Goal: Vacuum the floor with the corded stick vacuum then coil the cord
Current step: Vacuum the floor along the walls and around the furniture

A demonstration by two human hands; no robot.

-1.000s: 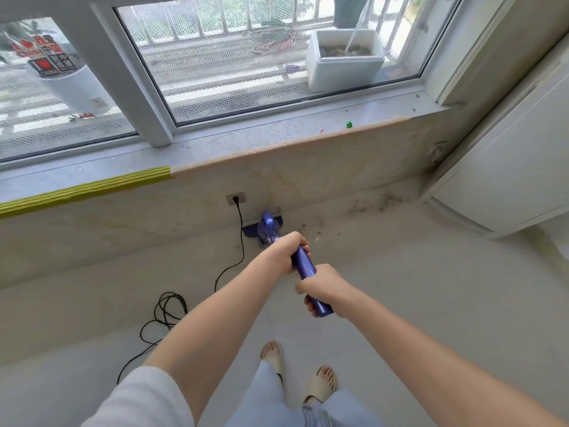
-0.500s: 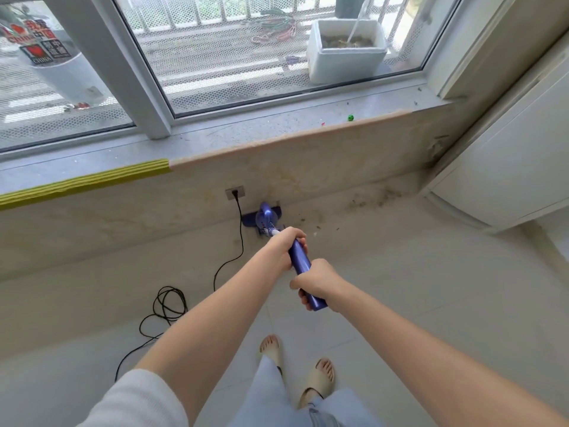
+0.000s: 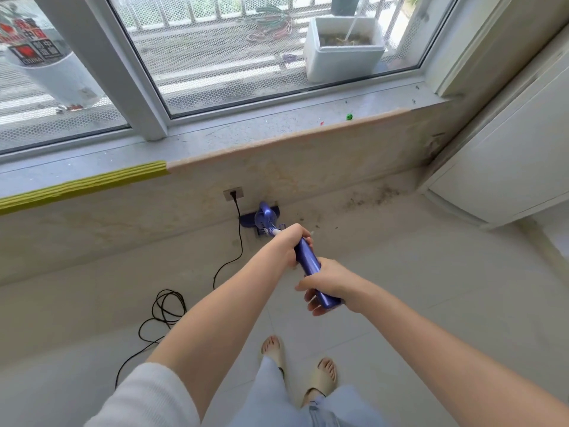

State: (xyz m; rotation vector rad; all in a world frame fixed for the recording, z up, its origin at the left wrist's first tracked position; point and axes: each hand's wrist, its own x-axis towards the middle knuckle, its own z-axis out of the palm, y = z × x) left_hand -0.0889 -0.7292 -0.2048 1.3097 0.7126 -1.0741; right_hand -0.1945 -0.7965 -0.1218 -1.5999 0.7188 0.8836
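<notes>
Head view, looking down at a pale tiled floor point(image 3: 431, 303) below a wide window. Two bare forearms reach forward from the bottom edge toward the centre of the frame. The left hand point(image 3: 288, 243) wraps fully around the upper part of a blue vacuum handle point(image 3: 311, 266), fingers curled tight over it. The right hand point(image 3: 328, 285) grips the lower end of the same handle, thumb over the top; its fingers point(image 3: 312, 303) curl underneath only loosely, their tips showing past the handle.

The corded stick vacuum point(image 3: 266, 218) slants away from the hands toward 12 o'clock. Its dark blue floor head point(image 3: 249, 220) sits on the tiles, right against the base of the beige stone wall point(image 3: 308, 177) under the sill. A scatter of dark debris point(image 3: 372, 197) lies along that wall base at 2 o'clock from the floor head.

Just above the floor head at 11 o'clock, a wall socket point(image 3: 233, 194) holds a black plug. The black cord point(image 3: 237, 251) drops from it to the floor, then runs toward 7 o'clock into loose overlapping loops (not a neat coil) and trails on to the lower left.

A yellow ribbed strip point(image 3: 83, 184) covers the sill edge at 9 o'clock. A tiny green object point(image 3: 349, 117) rests on the sill at 1 o'clock. Outside the glass, a white foam box point(image 3: 341, 53) stands on the balcony. At 6 o'clock, two feet in cream sandals point(image 3: 321, 380) stand on the tiles.
</notes>
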